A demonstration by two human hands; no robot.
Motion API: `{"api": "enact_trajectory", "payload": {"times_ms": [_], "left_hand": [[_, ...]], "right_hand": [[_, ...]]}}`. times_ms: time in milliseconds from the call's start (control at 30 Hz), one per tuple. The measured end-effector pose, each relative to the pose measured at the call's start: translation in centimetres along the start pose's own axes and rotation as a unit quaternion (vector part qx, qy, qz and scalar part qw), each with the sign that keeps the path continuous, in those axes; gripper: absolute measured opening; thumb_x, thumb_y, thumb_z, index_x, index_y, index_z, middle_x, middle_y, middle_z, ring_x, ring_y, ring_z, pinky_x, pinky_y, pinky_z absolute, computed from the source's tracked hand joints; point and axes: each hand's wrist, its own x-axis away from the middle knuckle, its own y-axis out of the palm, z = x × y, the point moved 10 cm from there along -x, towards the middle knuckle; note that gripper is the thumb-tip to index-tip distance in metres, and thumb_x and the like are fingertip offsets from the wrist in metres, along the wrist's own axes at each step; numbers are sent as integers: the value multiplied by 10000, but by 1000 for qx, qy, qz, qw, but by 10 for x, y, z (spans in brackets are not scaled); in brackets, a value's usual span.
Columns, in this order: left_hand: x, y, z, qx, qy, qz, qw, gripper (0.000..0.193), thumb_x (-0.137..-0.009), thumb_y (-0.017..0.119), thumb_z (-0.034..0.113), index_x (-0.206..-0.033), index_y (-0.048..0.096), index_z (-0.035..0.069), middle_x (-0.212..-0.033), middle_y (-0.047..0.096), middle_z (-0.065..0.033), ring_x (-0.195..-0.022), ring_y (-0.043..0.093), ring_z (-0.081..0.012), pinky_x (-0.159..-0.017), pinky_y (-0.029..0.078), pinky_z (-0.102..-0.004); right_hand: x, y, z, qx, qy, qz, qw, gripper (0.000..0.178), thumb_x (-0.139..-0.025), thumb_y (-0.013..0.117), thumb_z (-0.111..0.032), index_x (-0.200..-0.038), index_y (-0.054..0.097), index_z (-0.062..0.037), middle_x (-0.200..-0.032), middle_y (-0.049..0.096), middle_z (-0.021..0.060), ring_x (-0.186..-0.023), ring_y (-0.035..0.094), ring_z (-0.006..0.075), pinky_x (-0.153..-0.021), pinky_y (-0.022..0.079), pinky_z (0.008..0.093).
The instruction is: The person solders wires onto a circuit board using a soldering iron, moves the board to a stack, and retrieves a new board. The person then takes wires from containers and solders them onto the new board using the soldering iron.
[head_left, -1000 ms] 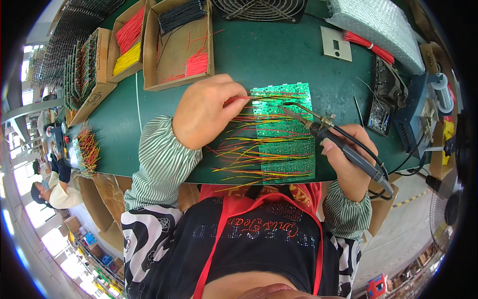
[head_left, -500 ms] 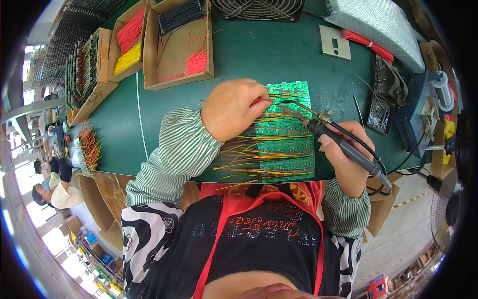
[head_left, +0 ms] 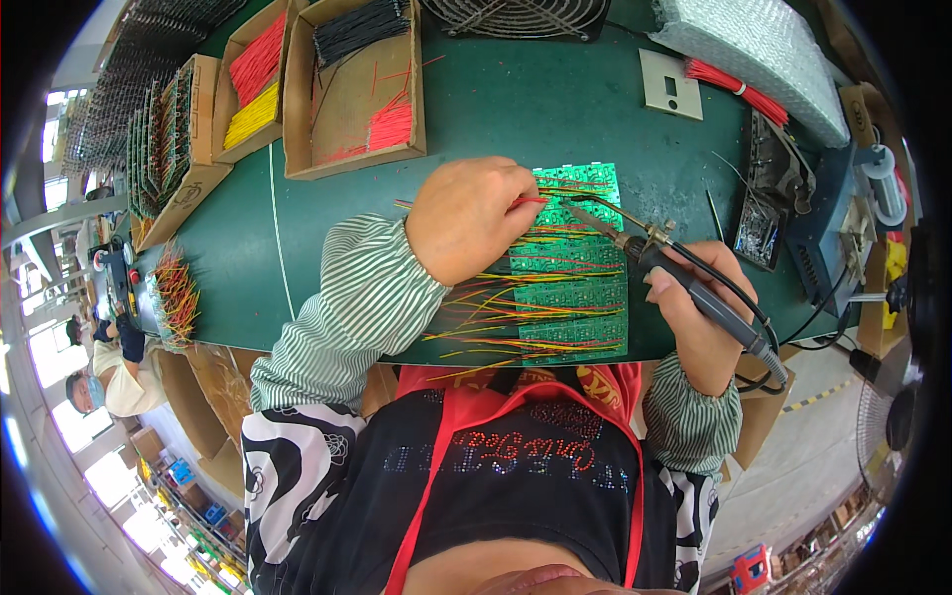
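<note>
Since one second ago, the left hand (head_left: 466, 220) has shifted toward three o'clock and now covers the edge of the green circuit board (head_left: 570, 254). Taking that board as the dial's centre, the left hand sits at ten o'clock, thumb and finger pinching a red wire (head_left: 534, 200). Between three and four o'clock, the right hand (head_left: 706, 339) grasps a soldering iron (head_left: 722, 315) like a pen, its tip pointing toward ten; whether it touches the wire is too small to tell. The board lies flat on the green table (head_left: 466, 109), its rows of red and yellow wires (head_left: 535, 313) trailing toward nine. Farther out, a tray (head_left: 762, 233) of small bits stands just before three, a metal plate (head_left: 671, 85) lies at one, and a fan (head_left: 516, 14) stands near twelve. Around ten are a cardboard box (head_left: 347, 89) holding black and red wires and, beside it, a smaller box (head_left: 256, 141) with red and yellow ones.
</note>
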Motion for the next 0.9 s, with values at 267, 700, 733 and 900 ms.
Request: {"api": "enact_trajectory", "payload": {"times_ms": [267, 700, 733, 900], "left_hand": [[5, -31, 10, -39, 13, 58, 997, 134, -777, 602, 150, -754, 606, 19, -719, 575, -105, -652, 565, -275, -586, 442, -354], [-16, 7, 15, 19, 11, -4, 1000, 165, -762, 609, 187, -763, 619, 22, -742, 598, -123, -675, 576, -293, -608, 453, -374], [-17, 7, 15, 19, 11, -4, 1000, 165, -762, 609, 187, -763, 619, 22, -742, 598, -123, -675, 576, -293, -608, 453, -374], [-19, 9, 17, 6, 12, -20, 1000, 168, -764, 599, 189, -762, 625, 23, -733, 595, -122, -679, 575, -295, -609, 452, -377]], "right_hand": [[5, -11, 3, -9, 4, 8, 1000, 167, -700, 683, -57, -830, 601, 10, -677, 588, 20, -607, 514, 51, -549, 408, 186], [5, -18, 7, -12, 21, 19, 1000, 178, -710, 679, -73, -844, 601, 13, -698, 591, 20, -625, 511, 51, -568, 411, 183], [4, -17, 6, -9, 13, 16, 1000, 179, -710, 680, -74, -845, 601, 13, -699, 593, 22, -625, 513, 54, -571, 412, 185], [1, -14, 10, -4, 14, 10, 1000, 174, -710, 680, -76, -837, 602, 14, -690, 595, 26, -627, 519, 59, -577, 417, 190]]}}
